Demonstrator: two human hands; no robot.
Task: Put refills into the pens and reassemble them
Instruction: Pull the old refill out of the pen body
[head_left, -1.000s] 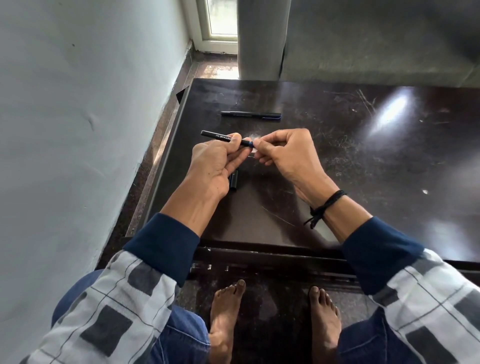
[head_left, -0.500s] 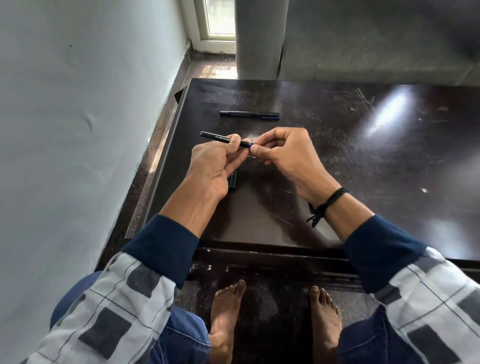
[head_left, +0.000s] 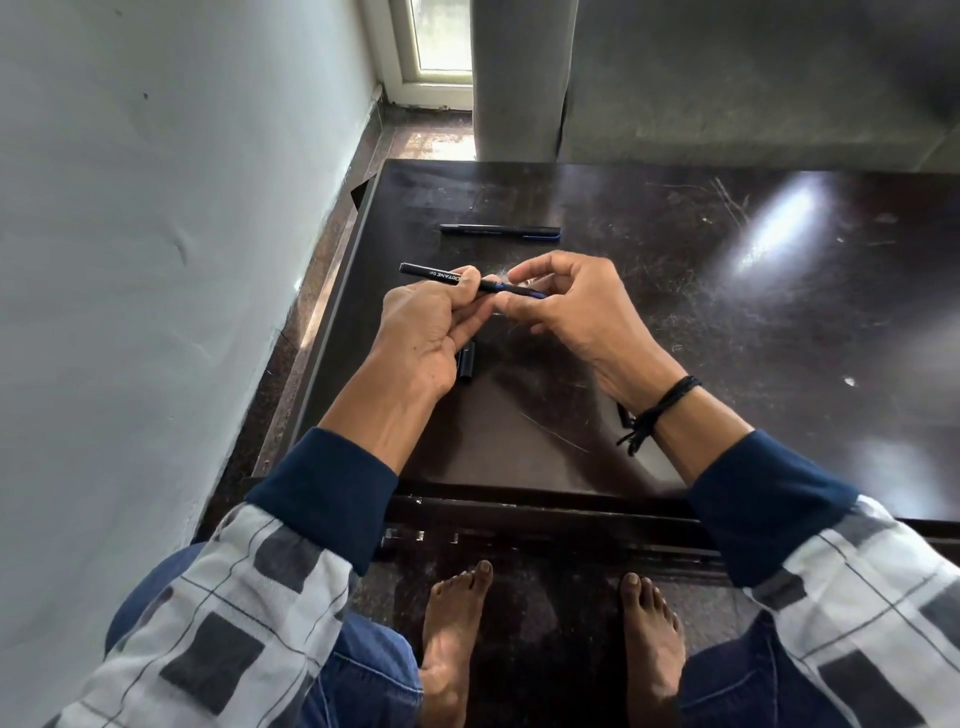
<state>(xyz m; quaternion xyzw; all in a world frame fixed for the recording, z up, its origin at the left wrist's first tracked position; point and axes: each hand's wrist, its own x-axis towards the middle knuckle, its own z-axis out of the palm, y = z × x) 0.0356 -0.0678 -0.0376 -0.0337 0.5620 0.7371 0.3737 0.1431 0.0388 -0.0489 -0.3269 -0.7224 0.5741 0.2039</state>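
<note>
My left hand (head_left: 431, 332) grips a black pen barrel (head_left: 428, 273) with white lettering, held level above the dark table (head_left: 727, 322). My right hand (head_left: 561, 306) pinches the blue front section (head_left: 519, 291) at the barrel's right end, between thumb and fingertips. A second pen (head_left: 500, 232), black with a blue end, lies flat on the table behind my hands. A black pen cap (head_left: 466, 364) lies on the table just below my left hand, partly hidden by it.
A grey wall runs close along the table's left edge. A grey pillar (head_left: 519, 78) stands behind the table's far edge. My bare feet (head_left: 550, 639) are on the floor under the near edge.
My right hand's fingers have shifted along the blue front section, so more of it shows. The barrel stays in my left hand, barely moved.
</note>
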